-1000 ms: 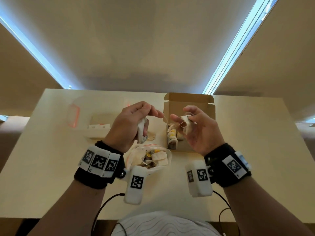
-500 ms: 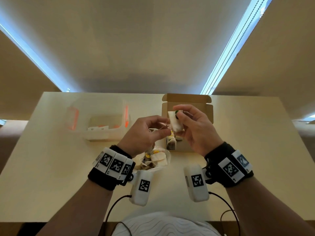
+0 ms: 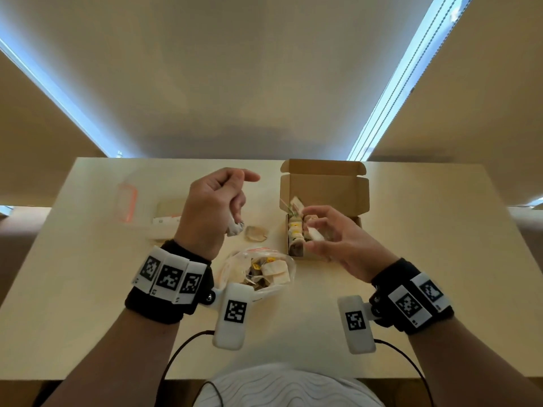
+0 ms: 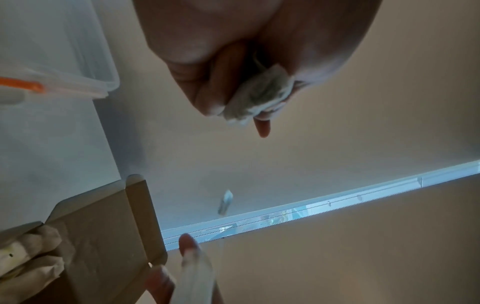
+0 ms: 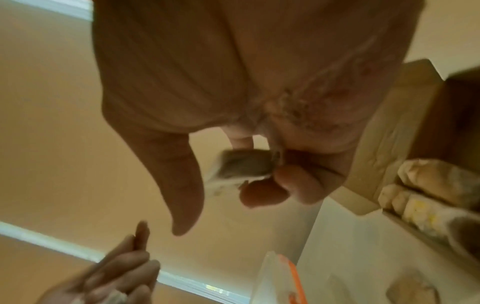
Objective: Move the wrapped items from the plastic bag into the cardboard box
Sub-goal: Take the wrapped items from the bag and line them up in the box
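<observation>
**Two wrapped items in hand, one over the box**

We see the right hand above the cardboard box, its fingers curled and pinching a wrapped item over the row of packets already inside. The left hand is raised over the table, fingers closed round another wrapped item (only its lower end peeks out). The plastic bag lies open between the wrists, more wrapped pieces inside. A clear container stands to the left.
</observation>
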